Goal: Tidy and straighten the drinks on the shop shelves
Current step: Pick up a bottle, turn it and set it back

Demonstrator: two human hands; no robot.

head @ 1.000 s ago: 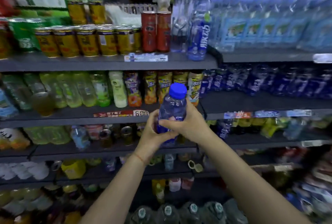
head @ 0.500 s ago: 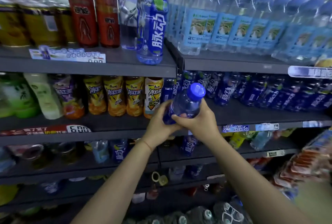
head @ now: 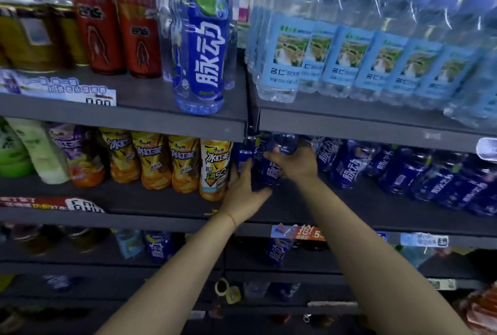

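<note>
Both hands on one item: a dark blue drink bottle (head: pixel 269 170), standing at the left end of the middle shelf (head: pixel 349 208), right bay, under the lip of the shelf above. Right hand (head: pixel 291 164): grip closed over the bottle's upper part, fingers curled across its shoulder. Left hand (head: pixel 246 192): grip around the lower body from the left, thumb on the front near the base, fingers behind and hidden. Whether the bottle's base is touching the shelf cannot be told; the picture is blurred there.

Same shelf, right of the held bottle: a row of matching blue bottles (head: pixel 403 170) with white lettering, running to the frame edge, several tilted. Just left of the left hand, in the neighbouring bay: yellow iced-tea bottles (head: pixel 215 170) in a row, then purple-labelled and pale green bottles farther left.

Upper shelf, left bay: one tall blue-labelled bottle (head: pixel 203 47) standing upright near the front edge; two red cans (head: pixel 118 23) beside it; gold cans (head: pixel 29 33) at far left; a price strip (head: pixel 56 90) on the shelf edge.

Upper shelf, right bay: clear water bottles (head: pixel 349 47) with pale blue labels and caps, packed closely side by side.

Lower shelves: further bottles, dim and blurred; price tags (head: pixel 298 232) on the edge below the hands.
</note>
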